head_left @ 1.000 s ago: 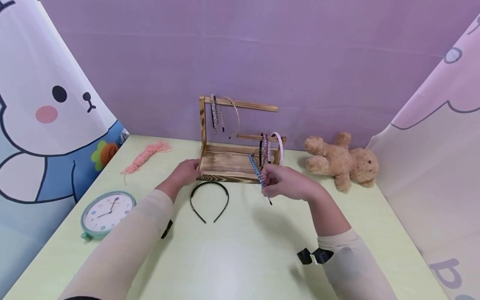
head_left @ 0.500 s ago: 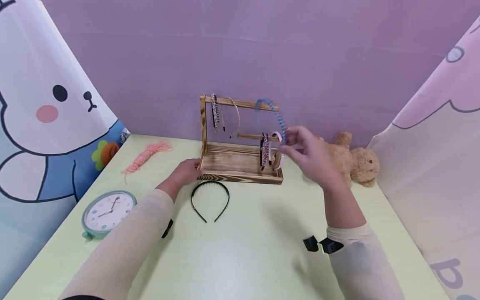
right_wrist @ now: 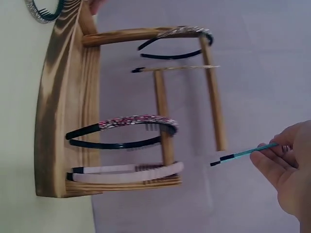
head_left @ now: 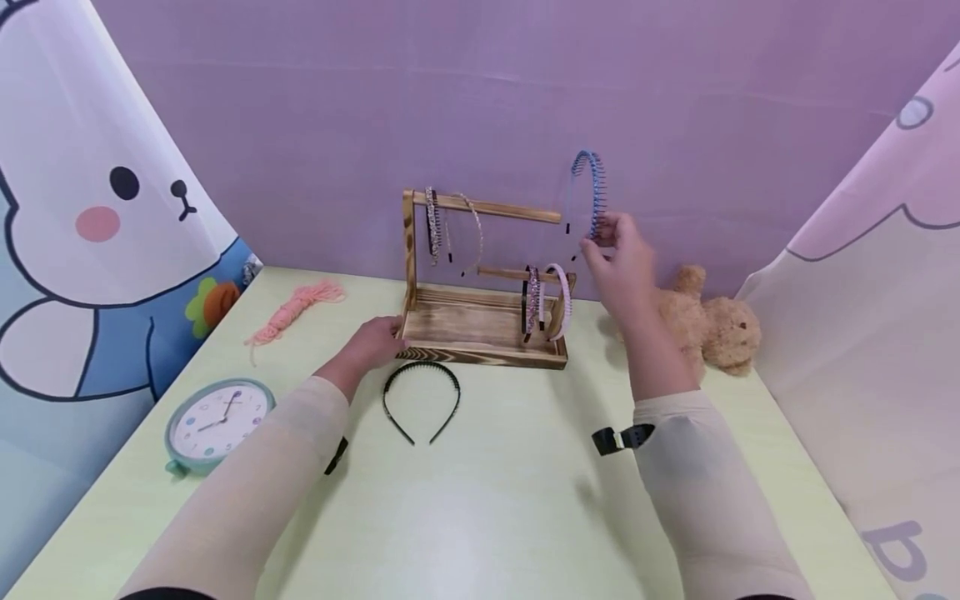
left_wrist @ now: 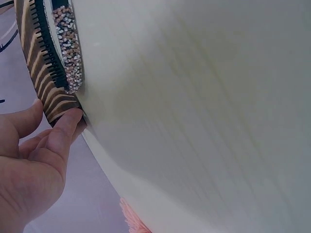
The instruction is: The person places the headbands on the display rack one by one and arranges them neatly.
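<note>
My right hand (head_left: 624,262) pinches one leg of a blue toothed headband (head_left: 597,187), held upright with its arch on top, just right of the upper bar's free end. In the right wrist view the headband's dark tips point toward that bar. With thumb and fingers, my left hand (head_left: 372,343) grips the left front corner of a wooden headband rack (head_left: 480,360). A sparkly headband (head_left: 432,225) and a thin beaded one (head_left: 477,225) hang on the upper bar. On the lower bar are a pink glittery headband (right_wrist: 129,121) and a pale pink headband (head_left: 567,304).
A black toothed headband (head_left: 386,400) with a sparkly band lies on the table before the rack. To the left are pink yarn (head_left: 292,312) and a round green clock (head_left: 221,423). A teddy bear (head_left: 727,333) lies right, partly behind my right arm. A purple backdrop (head_left: 300,150) stands behind.
My right hand has lifted the blue headband from in front of the rack up and to the right, turning it upright beside the upper bar's end. My left hand stays on the rack.
</note>
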A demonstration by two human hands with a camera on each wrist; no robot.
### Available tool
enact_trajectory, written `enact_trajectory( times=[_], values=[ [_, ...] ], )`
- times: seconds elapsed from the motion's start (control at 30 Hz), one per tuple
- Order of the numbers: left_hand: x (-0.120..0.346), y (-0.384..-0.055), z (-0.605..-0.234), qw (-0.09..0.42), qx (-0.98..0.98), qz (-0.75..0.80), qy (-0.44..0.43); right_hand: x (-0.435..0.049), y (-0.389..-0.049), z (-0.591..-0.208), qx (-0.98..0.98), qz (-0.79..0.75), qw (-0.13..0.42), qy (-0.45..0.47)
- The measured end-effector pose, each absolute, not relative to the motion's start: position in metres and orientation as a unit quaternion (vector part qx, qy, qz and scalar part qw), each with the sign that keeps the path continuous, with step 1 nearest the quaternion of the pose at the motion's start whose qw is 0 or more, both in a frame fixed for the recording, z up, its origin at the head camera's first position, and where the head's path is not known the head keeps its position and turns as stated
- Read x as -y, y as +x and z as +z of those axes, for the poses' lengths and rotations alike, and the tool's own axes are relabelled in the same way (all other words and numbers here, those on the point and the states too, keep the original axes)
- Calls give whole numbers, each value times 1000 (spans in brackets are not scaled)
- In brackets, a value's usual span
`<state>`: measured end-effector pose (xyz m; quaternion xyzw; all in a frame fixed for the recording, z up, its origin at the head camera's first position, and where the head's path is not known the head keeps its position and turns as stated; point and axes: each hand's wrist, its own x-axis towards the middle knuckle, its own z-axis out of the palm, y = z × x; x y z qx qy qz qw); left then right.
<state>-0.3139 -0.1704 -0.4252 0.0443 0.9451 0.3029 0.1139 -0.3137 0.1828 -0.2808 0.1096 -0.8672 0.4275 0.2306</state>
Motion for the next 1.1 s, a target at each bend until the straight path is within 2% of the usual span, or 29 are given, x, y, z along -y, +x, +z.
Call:
enact_trajectory(
  times=[0.33,1.1],
  values=[
    [169,-311,-424,109,-943,309,50,-150,-337,-293,856,464,195,113],
    [170,-313,-425,111,-942,312,45,-83,-336,-328,820,513,157,199]
  ],
)
